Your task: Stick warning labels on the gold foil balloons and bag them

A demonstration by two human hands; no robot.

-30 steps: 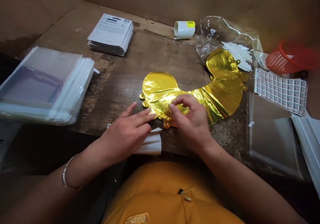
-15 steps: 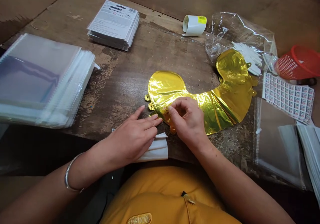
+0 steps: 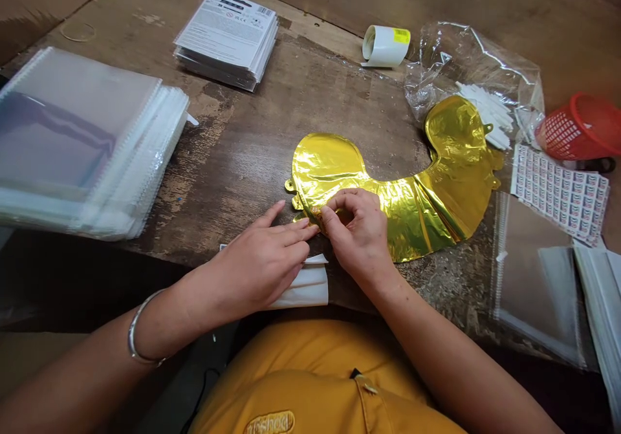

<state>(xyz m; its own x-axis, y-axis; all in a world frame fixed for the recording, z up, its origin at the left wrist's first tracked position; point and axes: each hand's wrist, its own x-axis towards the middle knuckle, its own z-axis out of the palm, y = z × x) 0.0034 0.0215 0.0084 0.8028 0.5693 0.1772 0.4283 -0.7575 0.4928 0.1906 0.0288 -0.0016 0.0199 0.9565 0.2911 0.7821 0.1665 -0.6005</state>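
A flat gold foil balloon [image 3: 334, 159], curved with small tabs along its ends, lies on the wooden table. My left hand [image 3: 264, 256] rests palm down with fingers stretched out, its fingertips on the balloon's lower left edge. At that same edge my right hand [image 3: 359, 233] is closed in a pinch, thumb against forefinger. A small printed mark shows by the right thumb tip; what the pinch holds is too small to name. Partly under my left hand, a folded white sheet [image 3: 308, 288] lies at the table's front edge.
Clear plastic sleeves [image 3: 121, 91] are stacked at left, packaged cards [image 3: 226, 30] behind. A white label roll [image 3: 388, 46], a clear bag [image 3: 485, 52] with white sticks [image 3: 490, 110] and a red basket [image 3: 582, 127] stand at back right. A sticker sheet [image 3: 557, 191] lies before the basket.
My right hand has moved slightly left along the balloon's edge, closer to my left fingertips. The left hand stays on the edge. The whole view has shifted a little.
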